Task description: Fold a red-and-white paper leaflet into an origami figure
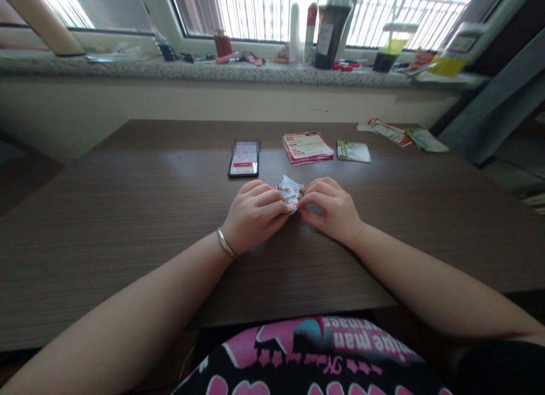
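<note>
A small crumpled piece of whitish printed paper or wrapper (291, 192), with red and blue marks, is held just above the table between both hands. My left hand (259, 212) is closed on its left side, the fingers wrapped over the edge. On its right edge, the fingertips of my right hand (328, 206) pinch together. The fingers cover much of the piece, so its full shape is hidden. A phone (243, 161) with a lit screen lies just beyond my left hand.
Beyond my hands lie a stack of printed cards (308, 147) and a smaller green-white stack (353, 151). Several coloured packets (392, 131) rest at the table's far right. Bottles, including a dark one (332, 34), line the granite windowsill (255, 72) behind the brown table (128, 213).
</note>
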`<state>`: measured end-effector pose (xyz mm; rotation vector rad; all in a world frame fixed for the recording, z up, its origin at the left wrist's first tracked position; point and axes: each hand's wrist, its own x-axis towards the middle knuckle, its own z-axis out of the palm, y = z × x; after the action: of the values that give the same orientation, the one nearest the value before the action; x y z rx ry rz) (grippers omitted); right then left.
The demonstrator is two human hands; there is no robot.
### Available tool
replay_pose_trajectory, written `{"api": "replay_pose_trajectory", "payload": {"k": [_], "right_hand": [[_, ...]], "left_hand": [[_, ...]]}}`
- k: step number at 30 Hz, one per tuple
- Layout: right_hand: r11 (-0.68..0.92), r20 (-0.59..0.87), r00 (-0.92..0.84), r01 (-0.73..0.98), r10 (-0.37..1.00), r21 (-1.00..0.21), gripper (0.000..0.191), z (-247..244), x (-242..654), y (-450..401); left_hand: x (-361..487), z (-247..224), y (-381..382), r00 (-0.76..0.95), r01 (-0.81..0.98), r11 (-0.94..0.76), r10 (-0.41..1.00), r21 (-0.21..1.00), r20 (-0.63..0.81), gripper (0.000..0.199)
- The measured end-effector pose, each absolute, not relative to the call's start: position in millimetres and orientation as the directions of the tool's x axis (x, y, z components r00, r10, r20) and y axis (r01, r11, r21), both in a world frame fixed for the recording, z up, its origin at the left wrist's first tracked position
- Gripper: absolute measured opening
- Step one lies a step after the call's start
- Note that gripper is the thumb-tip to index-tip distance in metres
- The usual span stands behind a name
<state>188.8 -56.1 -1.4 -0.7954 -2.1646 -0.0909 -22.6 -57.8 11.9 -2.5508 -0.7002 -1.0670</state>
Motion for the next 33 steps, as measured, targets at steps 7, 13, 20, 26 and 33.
{"api": "replay_pose_trajectory", "payload": {"k": [7, 13, 20, 26, 33], "right_hand": [[0.787, 0.723, -0.471, 0.594, 0.506, -0.163, 0.008, -3.9, 190.1, -52.8], [0.773, 0.718, -0.472, 0.618, 0.512, -0.145, 0.009, -6.6, 192.1, -49.0], [0.778, 0.715, -0.497, 0.619, 0.492, -0.106, 0.008, -4.8, 193.0, -49.6], [0.741, 0.715, -0.457, 0.659, 0.529, -0.127, 0.008, -4.8, 198.8, -45.2], [0.697, 0.701, -0.429, 0.704, 0.57, -0.135, 0.009, -8.5, 201.7, -38.9]], "left_hand": [[-23.0, 9.5, -56.6, 0.601, 0.545, -0.836, 0.336, -0.064, 0.725, 0.013], [-24.6, 7.0, -55.7, 0.599, 0.558, -0.829, 0.363, -0.047, 0.713, 0.015], [-25.9, 6.2, -54.9, 0.608, 0.557, -0.83, 0.385, -0.027, 0.694, 0.013], [-34.6, 6.8, -46.5, 0.581, 0.59, -0.807, 0.405, -0.022, 0.706, 0.009], [-44.5, 6.5, -34.7, 0.551, 0.623, -0.782, 0.466, 0.03, 0.693, 0.012]]}}
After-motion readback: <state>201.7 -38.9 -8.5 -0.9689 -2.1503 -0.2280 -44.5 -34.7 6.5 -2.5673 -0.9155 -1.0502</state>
